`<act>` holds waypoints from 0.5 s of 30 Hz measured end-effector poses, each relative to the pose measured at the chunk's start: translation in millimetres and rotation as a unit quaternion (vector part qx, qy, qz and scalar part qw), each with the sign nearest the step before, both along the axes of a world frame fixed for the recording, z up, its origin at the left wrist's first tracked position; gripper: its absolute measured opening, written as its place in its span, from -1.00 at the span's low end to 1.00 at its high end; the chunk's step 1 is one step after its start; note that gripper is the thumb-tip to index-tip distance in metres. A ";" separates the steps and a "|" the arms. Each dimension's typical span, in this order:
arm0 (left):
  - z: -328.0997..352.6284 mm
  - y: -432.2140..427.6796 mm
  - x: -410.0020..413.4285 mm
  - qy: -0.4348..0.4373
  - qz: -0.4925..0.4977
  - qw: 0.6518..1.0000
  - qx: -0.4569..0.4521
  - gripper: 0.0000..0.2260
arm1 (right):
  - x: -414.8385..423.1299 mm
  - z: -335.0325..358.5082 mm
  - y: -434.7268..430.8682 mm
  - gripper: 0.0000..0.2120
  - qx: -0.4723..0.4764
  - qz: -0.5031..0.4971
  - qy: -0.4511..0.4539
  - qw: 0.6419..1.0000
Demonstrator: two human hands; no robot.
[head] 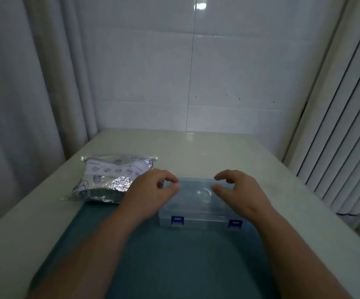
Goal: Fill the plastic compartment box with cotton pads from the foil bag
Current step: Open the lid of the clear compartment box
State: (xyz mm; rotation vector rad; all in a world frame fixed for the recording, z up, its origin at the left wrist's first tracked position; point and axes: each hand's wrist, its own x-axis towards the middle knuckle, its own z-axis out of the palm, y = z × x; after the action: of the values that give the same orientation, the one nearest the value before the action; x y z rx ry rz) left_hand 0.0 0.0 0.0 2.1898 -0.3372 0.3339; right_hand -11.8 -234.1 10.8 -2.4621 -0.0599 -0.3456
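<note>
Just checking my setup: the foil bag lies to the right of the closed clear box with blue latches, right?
No. In the head view the foil bag lies to the left of the closed clear box with blue latches.

Just the one view here, a wide-angle cam worn on the person's head, pointing forward and down at the pale glossy tabletop (196, 147). It sits pretty close above the clear plastic lidded box (196, 201), with the white tiled wall (239, 72) straight ahead
</note>
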 end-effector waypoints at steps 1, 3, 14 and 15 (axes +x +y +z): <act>-1.7 -0.2 0.3 -0.010 -0.014 0.999 0.048 -0.95 | 1.8 0.0 -1.0 -0.70 -0.024 -0.004 0.010 1.000; -8.3 0.6 2.2 -0.018 -0.033 0.993 0.115 -0.90 | 5.3 -3.0 -3.5 -0.68 -0.074 -0.008 0.027 0.997; -10.8 4.9 -4.2 0.066 -0.040 0.974 0.215 -0.64 | -0.3 -8.2 -10.3 -0.52 -0.065 0.036 0.097 0.993; -10.4 5.6 -4.4 0.074 -0.039 0.974 0.209 -0.65 | -1.6 -6.0 -12.9 -0.51 -0.074 0.048 0.107 0.990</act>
State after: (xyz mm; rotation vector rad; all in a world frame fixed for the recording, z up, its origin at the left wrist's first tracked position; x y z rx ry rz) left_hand -4.4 5.6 -10.4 2.5865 -0.4392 0.0551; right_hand -13.4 -247.0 4.8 -2.6170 -0.1152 -0.0354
